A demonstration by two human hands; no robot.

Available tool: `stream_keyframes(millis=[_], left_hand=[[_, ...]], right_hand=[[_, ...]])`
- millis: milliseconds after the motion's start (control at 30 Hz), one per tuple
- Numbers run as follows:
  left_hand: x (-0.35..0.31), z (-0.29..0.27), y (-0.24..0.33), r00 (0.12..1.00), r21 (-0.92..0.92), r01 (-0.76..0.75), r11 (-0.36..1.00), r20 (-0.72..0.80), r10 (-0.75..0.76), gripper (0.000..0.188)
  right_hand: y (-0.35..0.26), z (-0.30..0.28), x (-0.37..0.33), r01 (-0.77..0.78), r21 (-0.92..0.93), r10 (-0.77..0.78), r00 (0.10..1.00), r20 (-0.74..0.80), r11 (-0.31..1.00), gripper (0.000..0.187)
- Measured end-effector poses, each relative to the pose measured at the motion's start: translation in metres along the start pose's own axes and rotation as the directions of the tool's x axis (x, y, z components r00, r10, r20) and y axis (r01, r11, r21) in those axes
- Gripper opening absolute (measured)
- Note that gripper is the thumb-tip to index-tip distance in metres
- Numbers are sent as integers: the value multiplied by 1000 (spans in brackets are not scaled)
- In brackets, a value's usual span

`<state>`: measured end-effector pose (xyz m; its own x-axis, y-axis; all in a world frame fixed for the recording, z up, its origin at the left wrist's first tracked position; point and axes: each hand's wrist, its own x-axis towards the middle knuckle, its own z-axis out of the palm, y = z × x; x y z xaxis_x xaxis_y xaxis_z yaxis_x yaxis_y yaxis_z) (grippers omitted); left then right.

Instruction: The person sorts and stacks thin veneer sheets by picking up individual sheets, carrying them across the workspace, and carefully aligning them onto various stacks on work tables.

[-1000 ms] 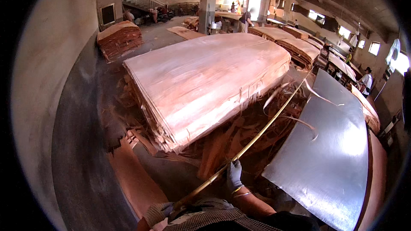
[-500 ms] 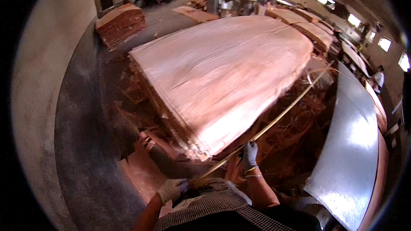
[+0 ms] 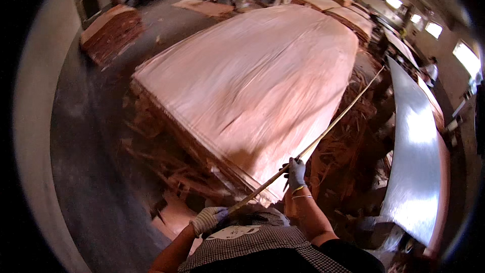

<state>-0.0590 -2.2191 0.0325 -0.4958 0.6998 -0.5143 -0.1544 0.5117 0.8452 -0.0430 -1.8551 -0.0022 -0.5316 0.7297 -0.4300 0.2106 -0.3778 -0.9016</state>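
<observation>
Presently, both gloved hands are clamped on a long pole (image 3: 336,124): left hand (image 3: 208,221) at its near end, right hand (image 3: 297,174) farther along. The pole runs diagonally across the near corner of the veneer stack (image 3: 247,81), contact unclear; metal sheet (image 3: 417,146) lies to the right.

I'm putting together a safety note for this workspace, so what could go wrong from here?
1. The long pole, in the left hand and right hand, crosses the sheet stack's near corner in this view; it might snag or chip the edges.
2. Its far tip appears close to the shiny grey panel; a rightward swing might knock it.
3. Loose scraps beside the stack could trip someone.
</observation>
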Motion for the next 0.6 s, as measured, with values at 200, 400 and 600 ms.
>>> stream_keyframes(millis=[200, 400, 600], left_hand=[[6, -87, -36, 997, 48, 0, 999, 72, -4, 38], [-8, -152, -24, 994, 4, 100, 995, 52, -100, 33], [38, -157, -4, 964, 158, -253, 954, -45, 263, 27]], right_hand=[[16, 64, -18, -86, -15, 84, 994, -74, 996, 24], [13, 123, -25, -30, -12, 30, 999, -37, 999, 30], [-49, 151, -21, 173, -60, -167, 981, 96, 983, 25]])
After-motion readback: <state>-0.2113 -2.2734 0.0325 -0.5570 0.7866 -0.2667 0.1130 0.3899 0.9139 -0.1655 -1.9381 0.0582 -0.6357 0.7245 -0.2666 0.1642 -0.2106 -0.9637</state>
